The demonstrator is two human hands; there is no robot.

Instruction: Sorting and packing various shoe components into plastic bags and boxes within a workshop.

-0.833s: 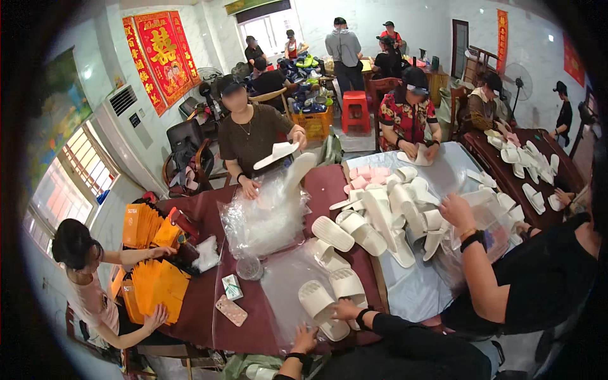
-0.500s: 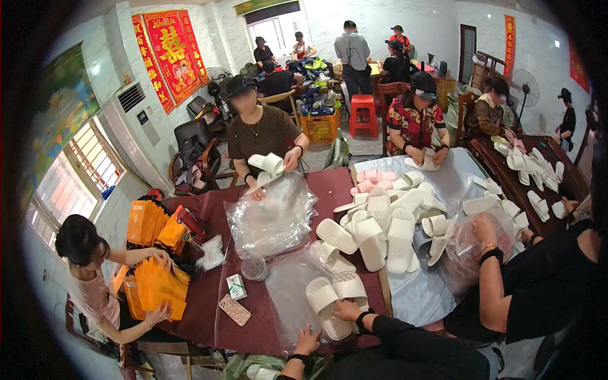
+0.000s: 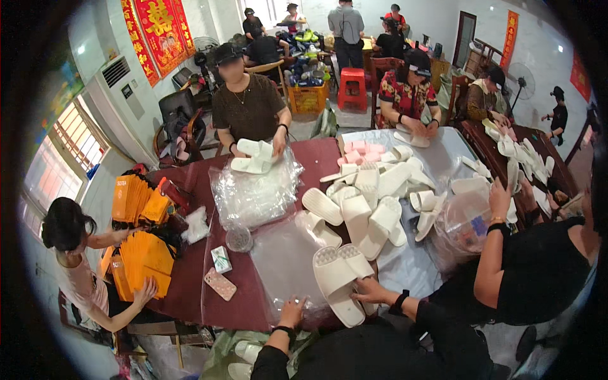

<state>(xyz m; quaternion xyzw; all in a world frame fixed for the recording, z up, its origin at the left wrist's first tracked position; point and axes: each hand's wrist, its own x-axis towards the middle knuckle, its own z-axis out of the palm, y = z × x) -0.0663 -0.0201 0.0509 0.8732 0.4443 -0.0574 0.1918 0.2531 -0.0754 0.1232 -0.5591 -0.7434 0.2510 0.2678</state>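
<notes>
White slippers (image 3: 339,278) lie paired, soles up, on a clear plastic bag (image 3: 285,266) at the near edge of the desk (image 3: 190,278); the right hand (image 3: 370,291) rests its fingers on the pair, while the left hand (image 3: 292,312) pins the bag's near edge, fingers spread. Should the slick bag slide under that light hold, the pair could slip apart or tip off the near edge.

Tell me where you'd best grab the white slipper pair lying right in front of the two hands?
Probably at the near, heel ends. The white slipper pair lies flat, soles up, side by side, heels toward the right hand, which already touches them. Pinching both heels together from the near-right side looks easiest; the left hand rests on the clear plastic bag.
</notes>
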